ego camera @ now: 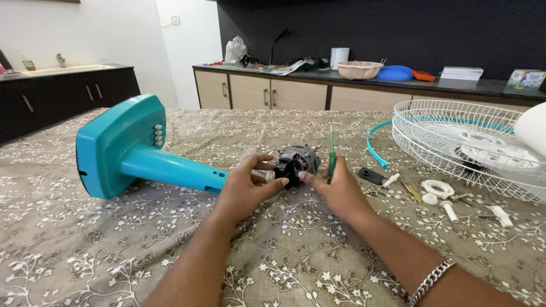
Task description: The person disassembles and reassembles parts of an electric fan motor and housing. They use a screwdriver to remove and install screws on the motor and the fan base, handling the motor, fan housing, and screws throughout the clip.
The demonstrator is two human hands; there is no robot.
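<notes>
Head view: my left hand (242,190) and right hand (340,190) meet at the dark motor (296,162) on the teal stand (131,150), which lies on its side. Left fingers (273,182) are clamped on the motor's front; right fingers pinch it too, with a green screwdriver (331,149) held upright. To the right lie a white grille (455,142), a teal ring (375,149) and small white parts (438,190). Everything rests on a floral cloth (114,244) over the table; cabinets (273,94) line the dark wall behind.

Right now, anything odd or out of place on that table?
Yes: the teal plastic fan stand lies on its side, its dark motor bare between both hands. The white wire guards are off, and small white plastic parts lie loose beside them.
</notes>
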